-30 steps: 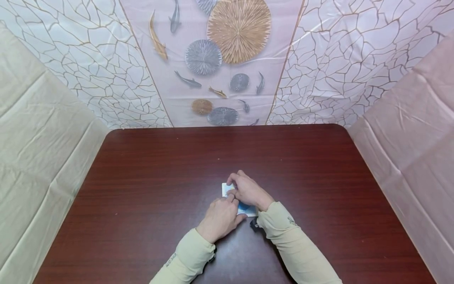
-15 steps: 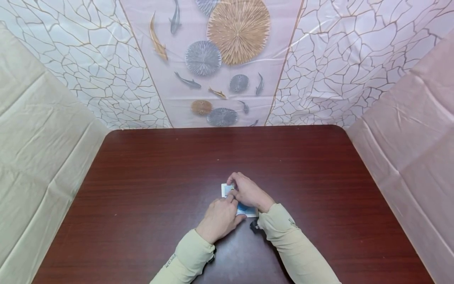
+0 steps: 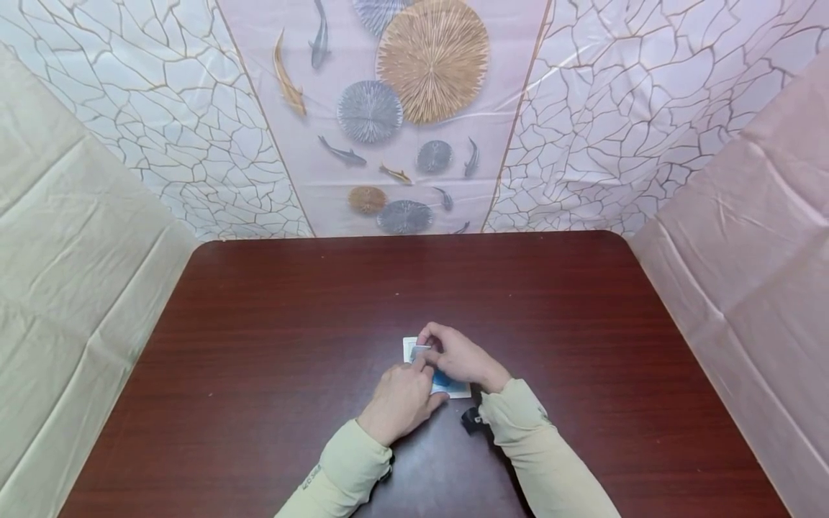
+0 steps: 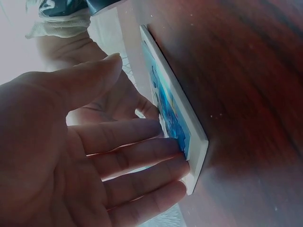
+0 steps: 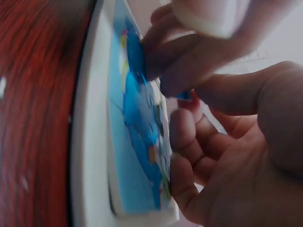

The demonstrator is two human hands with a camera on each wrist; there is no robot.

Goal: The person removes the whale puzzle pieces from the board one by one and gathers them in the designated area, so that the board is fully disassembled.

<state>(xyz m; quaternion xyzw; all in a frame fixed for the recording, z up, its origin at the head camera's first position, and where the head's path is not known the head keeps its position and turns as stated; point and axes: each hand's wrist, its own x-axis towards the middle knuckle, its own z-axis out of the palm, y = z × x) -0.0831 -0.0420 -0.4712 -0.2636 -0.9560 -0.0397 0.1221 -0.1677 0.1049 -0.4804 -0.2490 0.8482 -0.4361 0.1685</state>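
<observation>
- Board [image 3: 459,391] lies flat on the table [image 3: 259,324], beneath both hands.
- Left hand [image 3: 398,403]: fingers extended, touching the board, gripping nothing.
- Right hand [image 3: 461,357]: seems to pinch a small piece [image 3: 421,350].
- Likely step: lifting or seating that piece; next calls for careful alignment, board kept steady.

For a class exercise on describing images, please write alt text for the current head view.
A person's left hand rests on a small blue-and-white board while the right hand pinches a pale piece over it. The board lies on a dark reddish table before a cloth printed with fish.
</observation>
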